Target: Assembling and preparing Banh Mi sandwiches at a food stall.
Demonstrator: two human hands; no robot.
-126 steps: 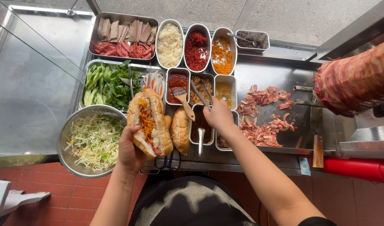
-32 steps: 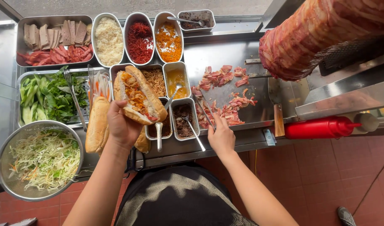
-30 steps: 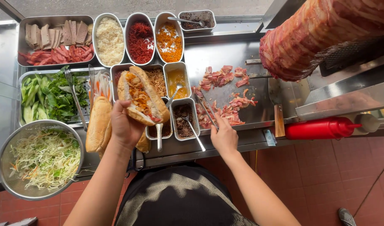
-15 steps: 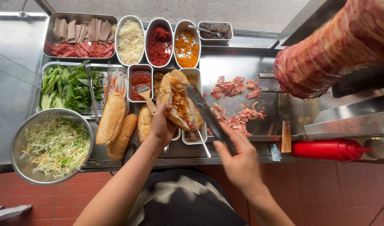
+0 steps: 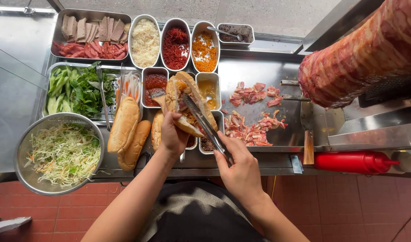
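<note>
Sandwich (image 5: 187, 105): split baguette roll, part-filled, held above the small steel condiment tubs (image 5: 155, 84) at the middle of the counter, tilted with its open cut facing up and toward the right.

Left hand (image 5: 173, 134): wrapped around the near end of the roll from below, fingers closed on the crust, wrist bent upward, forearm rising from the lower left.

Right hand (image 5: 241, 168): closed around the handle end of metal tongs (image 5: 206, 127), palm down, forearm coming in from the lower right; the tong tips sit inside the bread's opening.

Handling note, as a judgement: keep the roll cradled with the cut uppermost so filling does not spill, press the tongs along the length of the opening, and hold both over the tubs to catch drips.

Adjacent items: shaved meat (image 5: 252, 121) on the steel griddle plate (image 5: 259, 71) just right; plain rolls (image 5: 129, 130) just left; colander of shredded cabbage (image 5: 57, 154) at far left; red squeeze bottle (image 5: 353, 161) at right.
</note>
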